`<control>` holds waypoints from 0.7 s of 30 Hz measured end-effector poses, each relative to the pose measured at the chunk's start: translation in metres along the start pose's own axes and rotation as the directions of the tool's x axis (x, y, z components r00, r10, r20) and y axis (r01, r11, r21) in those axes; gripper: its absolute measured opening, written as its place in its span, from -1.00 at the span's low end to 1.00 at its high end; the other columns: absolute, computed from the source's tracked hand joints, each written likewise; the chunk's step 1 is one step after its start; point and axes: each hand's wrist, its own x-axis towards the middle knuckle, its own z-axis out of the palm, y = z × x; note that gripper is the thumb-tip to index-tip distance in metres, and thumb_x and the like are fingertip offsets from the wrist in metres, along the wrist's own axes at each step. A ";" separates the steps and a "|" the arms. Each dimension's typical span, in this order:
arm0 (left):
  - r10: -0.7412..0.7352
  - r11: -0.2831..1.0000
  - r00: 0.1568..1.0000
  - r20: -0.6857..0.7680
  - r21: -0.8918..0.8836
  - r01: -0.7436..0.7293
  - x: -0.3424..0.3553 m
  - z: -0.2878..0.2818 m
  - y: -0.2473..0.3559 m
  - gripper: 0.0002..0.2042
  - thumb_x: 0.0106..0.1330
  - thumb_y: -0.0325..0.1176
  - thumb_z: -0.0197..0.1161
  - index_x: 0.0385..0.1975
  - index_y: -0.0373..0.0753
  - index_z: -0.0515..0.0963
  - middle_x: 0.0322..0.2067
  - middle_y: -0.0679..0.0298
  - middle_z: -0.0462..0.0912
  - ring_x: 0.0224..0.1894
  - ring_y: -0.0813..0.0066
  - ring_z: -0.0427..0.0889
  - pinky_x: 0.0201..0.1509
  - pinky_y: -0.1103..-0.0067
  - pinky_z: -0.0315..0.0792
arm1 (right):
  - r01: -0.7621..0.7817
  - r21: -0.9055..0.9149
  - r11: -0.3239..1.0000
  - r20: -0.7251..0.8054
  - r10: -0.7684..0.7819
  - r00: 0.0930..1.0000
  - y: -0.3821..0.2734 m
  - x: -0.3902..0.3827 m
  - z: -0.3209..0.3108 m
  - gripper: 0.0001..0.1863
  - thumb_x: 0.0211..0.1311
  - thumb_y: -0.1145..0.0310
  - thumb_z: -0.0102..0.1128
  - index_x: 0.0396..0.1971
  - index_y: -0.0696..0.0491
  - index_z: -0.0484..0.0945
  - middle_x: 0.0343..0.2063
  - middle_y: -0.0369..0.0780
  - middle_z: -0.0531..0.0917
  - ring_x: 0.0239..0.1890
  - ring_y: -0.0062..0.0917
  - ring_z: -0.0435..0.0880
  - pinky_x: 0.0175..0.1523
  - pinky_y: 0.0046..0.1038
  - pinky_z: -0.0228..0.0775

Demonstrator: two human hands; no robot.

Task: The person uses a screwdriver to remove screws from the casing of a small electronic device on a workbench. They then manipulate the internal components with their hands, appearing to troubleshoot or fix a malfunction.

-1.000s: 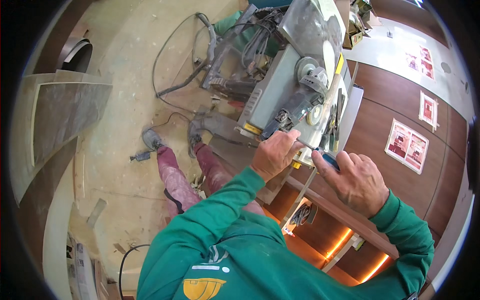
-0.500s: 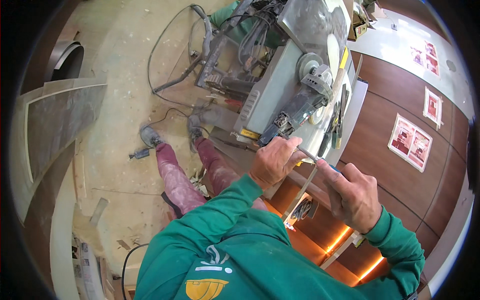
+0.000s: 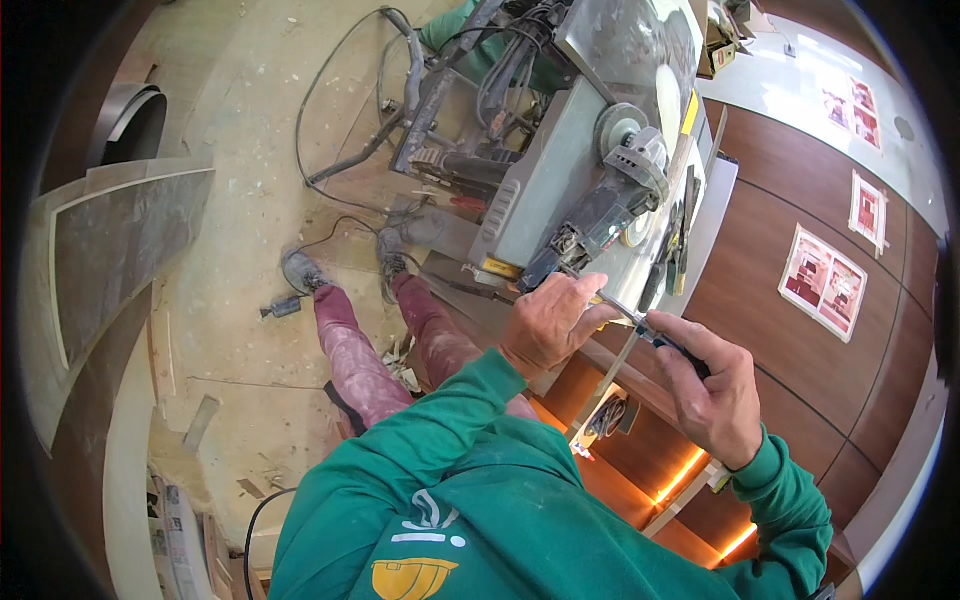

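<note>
My right hand [image 3: 715, 390] is closed around the dark handle of a screwdriver [image 3: 625, 312], thumb and forefinger near its front end. The metal shaft slants up and left to my left hand [image 3: 552, 322]. There, the fingers are bent around the shaft close to its tip, which meets the rear of an angle grinder [image 3: 600, 215]. The grinder lies tilted along a grey machine top, its disc at the far end. Its rear housing looks uncovered, with inner parts showing. My left fingers partly hide the contact between tip and grinder.
Pliers-like hand tools [image 3: 675, 245] lie right of the grinder. The dusty grey machine [image 3: 530, 190] carries bundled cables [image 3: 505, 85]. A black cord [image 3: 300, 140] loops over the floor. Boards [image 3: 130, 240] lean at left. Printed sheets [image 3: 823, 283] hang on the brown panelled wall.
My right hand has shifted slightly, its fingers rearranged on the screwdriver handle so that more of the handle shows. My left hand and the grinder stay nearly where they were.
</note>
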 end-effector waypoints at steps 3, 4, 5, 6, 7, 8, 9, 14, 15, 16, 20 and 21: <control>-0.025 0.999 1.000 -0.019 -0.021 0.025 -0.002 0.004 -0.001 -0.59 0.37 -0.31 0.57 0.17 -0.21 0.64 -0.28 0.17 0.72 -0.32 0.16 0.74 -0.29 0.33 0.63 | -0.142 0.149 0.979 0.039 0.138 0.990 -0.007 0.002 -0.004 -0.64 0.50 0.52 0.27 0.22 0.20 0.72 -0.42 -0.28 0.70 -0.36 -0.71 0.55 -0.19 -0.49 0.50; -0.031 0.999 0.999 -0.011 -0.012 0.031 -0.003 0.005 -0.001 -0.59 0.37 -0.32 0.57 0.16 -0.21 0.64 -0.29 0.17 0.71 -0.32 0.16 0.74 -0.29 0.33 0.62 | -0.179 0.189 0.965 0.056 0.172 0.984 -0.008 0.002 -0.006 -0.65 0.51 0.51 0.26 0.22 0.21 0.72 -0.43 -0.31 0.68 -0.34 -0.74 0.52 -0.19 -0.50 0.49; -0.035 0.999 0.999 -0.004 -0.003 0.035 -0.004 0.006 -0.003 -0.59 0.36 -0.33 0.57 0.16 -0.21 0.65 -0.30 0.18 0.71 -0.33 0.17 0.73 -0.29 0.33 0.62 | -0.170 0.150 0.974 0.069 0.161 0.985 -0.006 0.002 -0.006 -0.62 0.50 0.50 0.28 0.25 0.20 0.70 -0.40 -0.29 0.69 -0.34 -0.70 0.56 -0.20 -0.49 0.50; -0.033 0.999 0.999 0.000 0.008 0.033 -0.003 0.005 -0.004 -0.60 0.36 -0.34 0.57 0.15 -0.20 0.65 -0.31 0.18 0.70 -0.33 0.17 0.73 -0.30 0.33 0.62 | -0.152 0.111 0.982 0.078 0.144 0.986 -0.002 0.002 -0.007 -0.59 0.49 0.49 0.30 0.28 0.20 0.68 -0.38 -0.27 0.70 -0.35 -0.66 0.59 -0.20 -0.47 0.51; -0.026 0.999 1.000 0.009 0.023 0.026 -0.004 0.004 -0.004 -0.60 0.36 -0.35 0.57 0.15 -0.20 0.65 -0.31 0.19 0.70 -0.33 0.17 0.73 -0.30 0.33 0.61 | -0.133 0.071 0.989 0.088 0.127 0.988 0.001 0.002 -0.009 -0.56 0.48 0.49 0.32 0.31 0.20 0.66 -0.35 -0.25 0.71 -0.35 -0.62 0.63 -0.21 -0.46 0.53; -0.019 0.999 1.000 0.018 0.038 0.018 -0.006 0.003 -0.004 -0.61 0.35 -0.36 0.57 0.14 -0.20 0.66 -0.32 0.20 0.70 -0.34 0.18 0.72 -0.30 0.34 0.61 | 0.074 -0.152 0.986 0.090 -0.061 0.994 0.003 -0.001 -0.010 -0.51 0.46 0.48 0.33 0.36 0.17 0.62 -0.34 -0.25 0.68 -0.36 -0.57 0.64 -0.23 -0.43 0.52; -0.010 0.998 1.000 0.027 0.055 0.008 -0.005 0.003 -0.003 -0.61 0.35 -0.37 0.58 0.13 -0.20 0.66 -0.33 0.20 0.69 -0.34 0.18 0.72 -0.30 0.34 0.61 | 0.273 -0.364 0.890 0.131 -0.241 0.962 0.006 -0.004 -0.013 -0.45 0.44 0.48 0.33 0.41 0.15 0.58 -0.33 -0.24 0.65 -0.37 -0.52 0.65 -0.25 -0.41 0.51; 0.012 0.999 1.000 0.003 0.039 -0.012 -0.005 0.006 -0.004 -0.63 0.36 -0.37 0.57 0.12 -0.22 0.66 -0.31 0.21 0.71 -0.34 0.21 0.72 -0.29 0.35 0.61 | 0.616 -0.749 0.245 0.469 -0.461 0.753 0.008 0.004 -0.026 -0.32 0.41 0.36 0.17 0.55 0.03 0.43 -0.39 -0.26 0.43 -0.45 -0.45 0.55 -0.34 -0.32 0.40; 0.014 0.999 1.000 -0.004 0.038 -0.013 -0.004 0.006 -0.006 -0.63 0.37 -0.37 0.57 0.12 -0.23 0.66 -0.31 0.21 0.71 -0.34 0.22 0.72 -0.29 0.35 0.61 | 0.623 -0.747 0.232 0.496 -0.429 0.755 0.005 0.007 -0.027 -0.32 0.42 0.36 0.17 0.54 0.03 0.44 -0.40 -0.26 0.44 -0.45 -0.45 0.57 -0.35 -0.32 0.42; 0.018 0.999 1.000 -0.002 0.038 -0.018 -0.004 0.006 -0.006 -0.63 0.38 -0.34 0.57 0.11 -0.25 0.66 -0.31 0.20 0.70 -0.34 0.21 0.71 -0.30 0.35 0.61 | 0.630 -0.745 0.220 0.523 -0.394 0.756 0.000 0.010 -0.028 -0.33 0.42 0.36 0.17 0.54 0.03 0.44 -0.40 -0.26 0.44 -0.45 -0.45 0.58 -0.35 -0.32 0.43; 0.027 0.999 1.000 -0.007 0.028 -0.026 -0.003 0.005 -0.006 -0.62 0.41 -0.28 0.56 0.10 -0.31 0.64 -0.29 0.19 0.71 -0.33 0.21 0.70 -0.31 0.36 0.61 | 0.630 -0.730 0.264 0.546 -0.330 0.770 -0.005 0.013 -0.026 -0.33 0.39 0.37 0.19 0.52 0.05 0.46 -0.44 -0.26 0.44 -0.48 -0.45 0.62 -0.40 -0.30 0.49; 0.028 0.999 1.000 -0.007 0.023 -0.028 -0.003 0.004 -0.006 -0.61 0.41 -0.27 0.56 0.10 -0.31 0.64 -0.28 0.19 0.71 -0.33 0.21 0.70 -0.31 0.36 0.61 | 0.620 -0.725 0.299 0.532 -0.329 0.780 -0.004 0.013 -0.025 -0.32 0.37 0.38 0.20 0.52 0.05 0.47 -0.45 -0.26 0.44 -0.48 -0.44 0.63 -0.41 -0.29 0.50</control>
